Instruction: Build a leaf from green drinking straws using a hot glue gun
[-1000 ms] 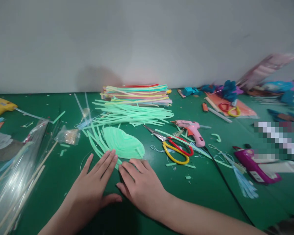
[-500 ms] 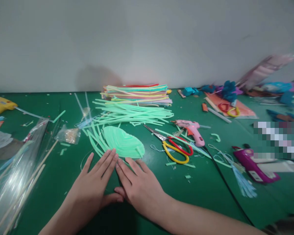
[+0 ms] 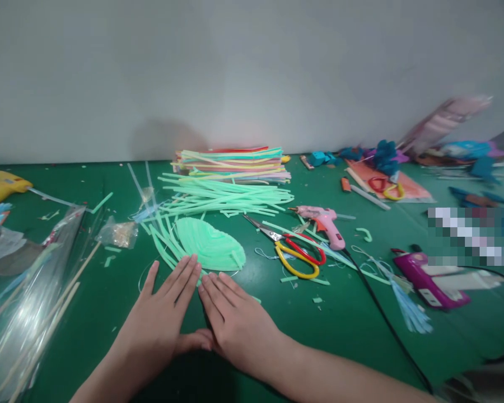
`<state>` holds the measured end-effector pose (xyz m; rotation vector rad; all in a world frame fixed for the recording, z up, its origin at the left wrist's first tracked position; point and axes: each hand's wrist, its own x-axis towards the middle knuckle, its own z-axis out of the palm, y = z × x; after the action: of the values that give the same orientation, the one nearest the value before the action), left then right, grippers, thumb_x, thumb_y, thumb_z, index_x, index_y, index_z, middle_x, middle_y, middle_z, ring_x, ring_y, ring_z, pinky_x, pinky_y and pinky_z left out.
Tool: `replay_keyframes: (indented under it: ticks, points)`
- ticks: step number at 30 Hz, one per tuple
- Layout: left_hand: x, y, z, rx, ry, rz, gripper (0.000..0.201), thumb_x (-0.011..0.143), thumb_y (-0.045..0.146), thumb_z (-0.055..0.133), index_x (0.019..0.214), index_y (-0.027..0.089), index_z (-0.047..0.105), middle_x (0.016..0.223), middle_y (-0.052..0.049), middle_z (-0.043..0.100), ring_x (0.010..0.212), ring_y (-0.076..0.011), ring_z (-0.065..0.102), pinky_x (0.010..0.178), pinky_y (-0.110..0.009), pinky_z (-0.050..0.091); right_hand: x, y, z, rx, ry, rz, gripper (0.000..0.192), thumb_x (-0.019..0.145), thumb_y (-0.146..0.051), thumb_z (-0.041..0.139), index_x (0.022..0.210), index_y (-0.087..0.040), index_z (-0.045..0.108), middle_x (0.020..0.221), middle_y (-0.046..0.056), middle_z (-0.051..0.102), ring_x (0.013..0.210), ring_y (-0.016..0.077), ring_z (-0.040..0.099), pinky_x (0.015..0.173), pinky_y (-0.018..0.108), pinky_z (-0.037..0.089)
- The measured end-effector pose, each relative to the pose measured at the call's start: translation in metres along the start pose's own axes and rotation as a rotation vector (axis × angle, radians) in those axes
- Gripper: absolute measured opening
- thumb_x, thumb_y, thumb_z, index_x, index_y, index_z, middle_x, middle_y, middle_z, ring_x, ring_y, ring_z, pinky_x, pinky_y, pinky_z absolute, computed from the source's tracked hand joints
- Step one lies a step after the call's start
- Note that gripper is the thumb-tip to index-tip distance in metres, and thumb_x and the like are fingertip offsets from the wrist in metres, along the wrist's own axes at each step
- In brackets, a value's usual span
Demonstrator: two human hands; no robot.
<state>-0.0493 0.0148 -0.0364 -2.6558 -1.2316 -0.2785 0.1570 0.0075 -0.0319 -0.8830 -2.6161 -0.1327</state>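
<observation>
Left hand [image 3: 162,322] and right hand [image 3: 235,319] flat, fingers spread, gripping nothing. Pressed side by side on green table [image 3: 344,324], fingertips perhaps touching mint foam leaf [image 3: 210,250].

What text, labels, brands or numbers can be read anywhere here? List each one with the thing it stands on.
None can be read.
The pink glue gun, the purple glue gun and the yellow glue gun show no legible marking.
The scissors bear no visible print.
The clear plastic bags show only glare.
The pixelated patch is unreadable.
The left hand and right hand lie flat on the green table, covering no print.
</observation>
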Motion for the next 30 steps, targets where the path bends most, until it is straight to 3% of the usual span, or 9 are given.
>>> replay_keyframes:
  ticks: [4,9,13,15,18,21,25,30]
  points:
    - [0.007,0.006,-0.003,-0.039,0.004,0.055,0.099,0.082,0.080,0.031,0.146,0.005,0.041,0.148,-0.022,0.046,0.137,-0.0324,0.044,0.119,-0.054,-0.006,0.000,0.001,-0.002,0.083,-0.024,0.029,0.059,0.099,-0.042,0.043,0.133,0.006,0.052,0.140,0.024,0.053,0.135,0.0309,0.047,0.117,0.040,0.036]
    - [0.010,0.007,0.000,-0.060,0.019,0.064,0.101,0.083,0.078,0.035,0.152,0.004,0.026,0.146,-0.023,0.048,0.135,-0.0316,0.047,0.119,-0.051,-0.005,0.003,0.011,-0.010,0.194,-0.062,0.020,0.047,0.099,-0.031,0.044,0.133,0.000,0.054,0.138,0.020,0.057,0.133,0.0260,0.050,0.117,0.040,0.037]
    - [0.010,0.005,0.002,-0.072,0.002,0.063,0.099,0.085,0.076,0.037,0.155,0.010,0.017,0.147,-0.020,0.048,0.136,-0.0311,0.045,0.119,-0.049,-0.006,0.001,0.042,-0.033,0.356,0.060,0.081,0.031,0.096,-0.026,0.049,0.117,-0.013,0.067,0.121,0.008,0.071,0.117,0.0191,0.063,0.112,0.035,0.043]
    - [0.010,0.004,0.001,-0.070,-0.003,0.072,0.101,0.084,0.076,0.037,0.156,0.010,0.012,0.147,-0.019,0.048,0.136,-0.0320,0.045,0.118,-0.050,-0.007,-0.004,0.068,-0.049,0.320,0.177,0.281,0.026,0.096,-0.023,0.050,0.112,-0.018,0.070,0.114,0.005,0.074,0.112,0.0182,0.065,0.108,0.036,0.046]
    - [0.012,0.005,0.001,-0.065,0.016,0.065,0.104,0.083,0.078,0.037,0.156,0.010,0.009,0.147,-0.019,0.049,0.135,-0.0332,0.047,0.119,-0.050,-0.007,-0.014,0.110,-0.070,0.175,0.238,0.586,0.025,0.095,-0.025,0.050,0.108,-0.018,0.071,0.108,0.008,0.074,0.103,0.0221,0.067,0.093,0.040,0.053]
    - [0.014,0.006,0.001,-0.049,0.042,0.065,0.105,0.082,0.078,0.039,0.156,0.010,0.012,0.145,-0.019,0.050,0.133,-0.0336,0.049,0.119,-0.049,-0.006,-0.024,0.130,-0.077,0.097,0.214,0.692,0.022,0.093,-0.026,0.051,0.099,-0.019,0.071,0.099,0.008,0.074,0.096,0.0250,0.067,0.086,0.042,0.053]
    - [0.014,0.009,0.001,0.009,0.029,0.079,0.103,0.078,0.081,0.042,0.153,0.012,0.029,0.150,-0.019,0.045,0.135,-0.0357,0.046,0.119,-0.053,-0.004,-0.025,0.111,-0.066,0.254,0.087,0.661,0.012,0.091,-0.022,0.058,0.090,-0.020,0.070,0.092,0.005,0.072,0.090,0.0209,0.064,0.080,0.035,0.052]
    - [0.014,0.010,0.002,0.000,0.001,0.079,0.092,0.080,0.078,0.044,0.145,0.013,0.044,0.151,-0.017,0.044,0.139,-0.0341,0.041,0.120,-0.052,-0.002,-0.004,0.083,-0.042,0.291,-0.043,0.307,0.018,0.094,-0.024,0.057,0.108,-0.018,0.066,0.105,0.007,0.068,0.102,0.0205,0.057,0.091,0.037,0.047]
